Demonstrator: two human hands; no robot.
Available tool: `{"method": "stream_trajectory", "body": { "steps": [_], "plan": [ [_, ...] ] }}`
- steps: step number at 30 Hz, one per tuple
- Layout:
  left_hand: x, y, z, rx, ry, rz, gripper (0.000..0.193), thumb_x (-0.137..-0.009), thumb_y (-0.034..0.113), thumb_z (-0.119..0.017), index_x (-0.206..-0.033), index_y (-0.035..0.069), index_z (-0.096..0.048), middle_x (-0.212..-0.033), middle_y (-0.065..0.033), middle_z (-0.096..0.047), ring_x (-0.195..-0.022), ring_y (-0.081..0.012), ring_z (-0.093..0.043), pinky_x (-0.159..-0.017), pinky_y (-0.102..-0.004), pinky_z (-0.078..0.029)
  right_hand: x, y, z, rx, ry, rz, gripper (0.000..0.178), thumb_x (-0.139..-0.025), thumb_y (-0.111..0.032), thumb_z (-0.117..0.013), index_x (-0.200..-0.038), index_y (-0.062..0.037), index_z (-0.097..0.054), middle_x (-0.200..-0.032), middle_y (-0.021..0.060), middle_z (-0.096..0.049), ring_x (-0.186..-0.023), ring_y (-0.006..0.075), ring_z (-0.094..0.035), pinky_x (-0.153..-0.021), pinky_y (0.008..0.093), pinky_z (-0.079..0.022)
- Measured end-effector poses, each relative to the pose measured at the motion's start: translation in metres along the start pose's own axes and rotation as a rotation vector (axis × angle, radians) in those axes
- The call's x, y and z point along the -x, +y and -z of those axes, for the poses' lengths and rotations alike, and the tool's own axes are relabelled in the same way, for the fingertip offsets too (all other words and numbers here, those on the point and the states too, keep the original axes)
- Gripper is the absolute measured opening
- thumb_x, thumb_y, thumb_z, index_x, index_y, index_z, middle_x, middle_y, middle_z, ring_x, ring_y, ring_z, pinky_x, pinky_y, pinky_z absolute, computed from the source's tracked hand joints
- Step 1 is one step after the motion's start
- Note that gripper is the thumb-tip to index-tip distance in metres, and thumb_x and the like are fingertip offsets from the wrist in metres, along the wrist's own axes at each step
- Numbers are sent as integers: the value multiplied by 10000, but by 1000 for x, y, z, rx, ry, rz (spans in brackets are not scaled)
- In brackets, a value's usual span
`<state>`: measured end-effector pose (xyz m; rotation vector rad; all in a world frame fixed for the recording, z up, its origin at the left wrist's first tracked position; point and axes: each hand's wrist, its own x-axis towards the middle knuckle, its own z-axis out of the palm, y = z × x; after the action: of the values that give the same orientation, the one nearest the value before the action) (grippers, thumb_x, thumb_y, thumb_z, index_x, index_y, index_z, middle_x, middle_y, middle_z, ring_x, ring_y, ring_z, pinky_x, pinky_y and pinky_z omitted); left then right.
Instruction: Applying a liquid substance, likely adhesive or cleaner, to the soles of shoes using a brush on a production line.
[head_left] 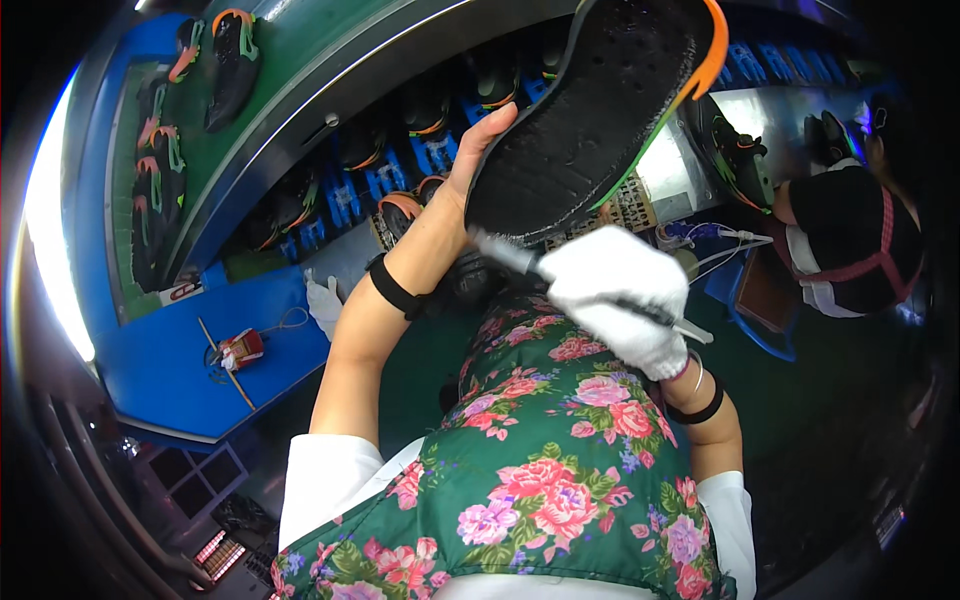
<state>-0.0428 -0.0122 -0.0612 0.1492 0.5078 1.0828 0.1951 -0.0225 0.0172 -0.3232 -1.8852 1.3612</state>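
My bare left hand (474, 158) grips a black shoe upper (585, 125) with its underside facing me. The thumb lies along its left edge; the other fingers are hidden behind. Green runs along the upper's right edge, and an orange piece curves round its top right. In a white glove, my right hand (620, 290) is closed round a thin brush (515, 254). The pale brush tip is blurred and lies at the lower left end of the underside; I cannot tell if it touches.
Behind the shoe, more shoes (425, 110) stand among blue holders (385, 172). Other shoes lie on the green belt (200, 150) at left. A blue table (160, 385) carries a red spool-like item (240, 350) and a stick. A co-worker (850, 240) is at right, near a blue bin (760, 300).
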Motion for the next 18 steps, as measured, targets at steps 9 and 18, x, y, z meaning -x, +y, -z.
{"method": "stream_trajectory", "body": {
  "steps": [9, 18],
  "plan": [
    [11, -21, -32, 658, -50, 14, 819, -1031, 635, -386, -1598, 46, -349, -1536, -267, -480, -1317, -493, -556, -1100, -620, -466, -16, 1, 46, 182, 91, -36, 86, -782, 14, -802, -845, -39, -777, -946, 119, -785, -879, 246, -759, -828, 348, -591],
    [17, -59, -30, 355, -238, 98, 835, -1020, 647, -405, -1586, 36, -361, -1532, -299, -460, -1276, -553, -554, -1036, -711, -461, -59, 4, 102, 822, 65, 283, 286, -814, 21, -711, -1078, -71, -768, -1077, 121, -763, -989, 290, -727, -900, 412, -566]
  ]
}}
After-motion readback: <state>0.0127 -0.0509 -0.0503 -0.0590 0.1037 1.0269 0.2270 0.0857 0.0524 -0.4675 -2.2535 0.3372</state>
